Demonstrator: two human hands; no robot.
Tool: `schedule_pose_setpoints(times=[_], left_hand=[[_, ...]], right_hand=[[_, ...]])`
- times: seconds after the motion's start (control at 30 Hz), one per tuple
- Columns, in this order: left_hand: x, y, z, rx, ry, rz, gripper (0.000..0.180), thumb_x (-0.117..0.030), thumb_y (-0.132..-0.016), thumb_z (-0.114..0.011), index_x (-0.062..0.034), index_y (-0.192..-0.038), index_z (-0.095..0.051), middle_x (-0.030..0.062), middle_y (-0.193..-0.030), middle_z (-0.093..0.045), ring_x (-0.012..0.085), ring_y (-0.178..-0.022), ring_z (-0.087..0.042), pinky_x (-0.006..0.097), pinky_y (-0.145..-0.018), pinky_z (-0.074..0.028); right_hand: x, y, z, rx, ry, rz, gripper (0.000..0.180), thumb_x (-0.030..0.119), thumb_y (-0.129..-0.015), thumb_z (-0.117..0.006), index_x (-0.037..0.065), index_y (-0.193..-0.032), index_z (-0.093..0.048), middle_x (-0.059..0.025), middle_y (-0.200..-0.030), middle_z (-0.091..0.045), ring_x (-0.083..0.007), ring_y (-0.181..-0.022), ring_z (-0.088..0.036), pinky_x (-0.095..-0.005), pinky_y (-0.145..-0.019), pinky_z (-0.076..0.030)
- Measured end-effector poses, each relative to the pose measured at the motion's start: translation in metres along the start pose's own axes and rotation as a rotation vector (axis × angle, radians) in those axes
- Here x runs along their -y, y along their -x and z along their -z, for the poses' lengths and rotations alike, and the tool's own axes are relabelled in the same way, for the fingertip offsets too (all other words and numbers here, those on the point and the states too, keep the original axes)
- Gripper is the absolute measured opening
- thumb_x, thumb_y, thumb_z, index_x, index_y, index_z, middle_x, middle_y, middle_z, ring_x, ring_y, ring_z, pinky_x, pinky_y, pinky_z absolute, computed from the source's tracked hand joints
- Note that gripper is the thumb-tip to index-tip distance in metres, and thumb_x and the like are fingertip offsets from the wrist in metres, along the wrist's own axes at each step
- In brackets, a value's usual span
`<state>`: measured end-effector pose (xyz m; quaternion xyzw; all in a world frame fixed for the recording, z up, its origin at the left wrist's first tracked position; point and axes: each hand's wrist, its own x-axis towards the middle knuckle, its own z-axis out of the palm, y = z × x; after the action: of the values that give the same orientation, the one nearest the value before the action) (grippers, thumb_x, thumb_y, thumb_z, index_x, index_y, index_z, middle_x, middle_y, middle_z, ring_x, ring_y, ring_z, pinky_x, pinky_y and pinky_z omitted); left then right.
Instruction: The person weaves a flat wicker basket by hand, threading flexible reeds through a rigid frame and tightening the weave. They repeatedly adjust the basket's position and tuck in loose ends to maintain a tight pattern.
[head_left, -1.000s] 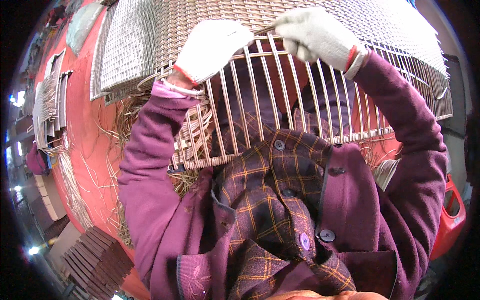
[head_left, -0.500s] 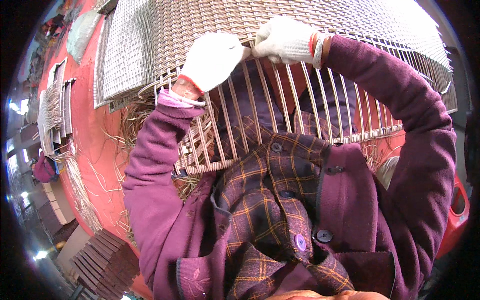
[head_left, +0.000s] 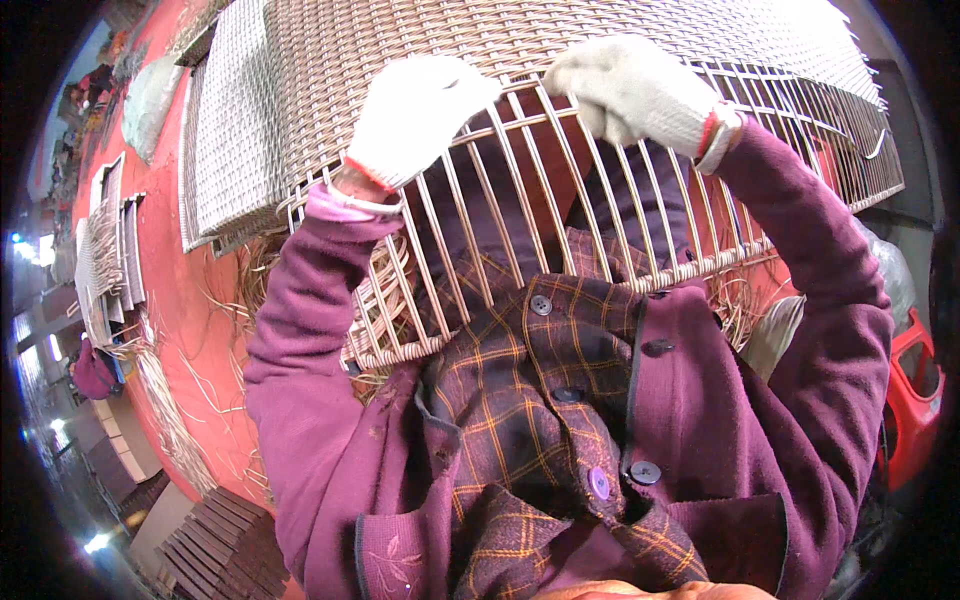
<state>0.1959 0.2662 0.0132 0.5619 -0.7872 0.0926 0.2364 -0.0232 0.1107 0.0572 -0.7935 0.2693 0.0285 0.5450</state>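
A brown wicker panel [head_left: 400, 35] lies across in front of me, tightly woven at the far side. Bare upright stakes [head_left: 515, 195] run from the weave toward my body and end in a wrapped near rail [head_left: 700, 267]. My left hand [head_left: 420, 115], in a white knit glove, is closed at the edge of the weave; what its fingers grip is hidden. My right hand [head_left: 635, 90], gloved the same way, has its fingers curled around a loose wicker strand [head_left: 530, 120]. That strand crosses the stakes between both hands, a little below the finished weave.
Another woven section [head_left: 235, 130] stands at the left. Loose strands [head_left: 165, 400] lie on the red floor [head_left: 190, 330]. Stacked brown slats [head_left: 220, 545] are at lower left, and a red plastic stool [head_left: 910, 390] is at the right.
My right hand has moved right and slightly down, away from my left hand. A strand now shows across the stakes between them. The panel has shifted slightly left.
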Motion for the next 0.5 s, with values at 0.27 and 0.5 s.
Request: schedule_pose_setpoints(times=[0.27, 0.5], left_hand=[[0.014, 0.025, -0.023, 0.162, -0.054, 0.041, 0.017, -0.027, -0.098, -0.069, -0.0125, -0.096, -0.079, 0.0084, -0.087, -0.073, 0.0298, -0.078, -0.071, 0.043, -0.07, -0.057], [-0.004, 0.014, -0.035, 0.1, -0.145, 0.159, 0.014, -0.024, -0.096, -0.069, -0.0109, -0.095, -0.074, 0.0098, -0.092, -0.072, 0.0308, -0.085, -0.072, 0.044, -0.074, -0.058]], right_hand=[[-0.012, -0.046, -0.016, 0.412, 0.066, -0.157, 0.026, 0.018, -0.101, -0.057, 0.001, -0.113, -0.073, -0.0102, -0.072, -0.074, -0.0139, -0.052, -0.067, -0.0289, -0.044, -0.051], [-0.021, -0.062, -0.007, 0.156, 0.365, 0.157, 0.03, 0.031, -0.088, -0.072, 0.002, -0.085, -0.079, -0.0072, -0.064, -0.072, -0.0174, -0.052, -0.067, -0.034, -0.053, -0.055]])
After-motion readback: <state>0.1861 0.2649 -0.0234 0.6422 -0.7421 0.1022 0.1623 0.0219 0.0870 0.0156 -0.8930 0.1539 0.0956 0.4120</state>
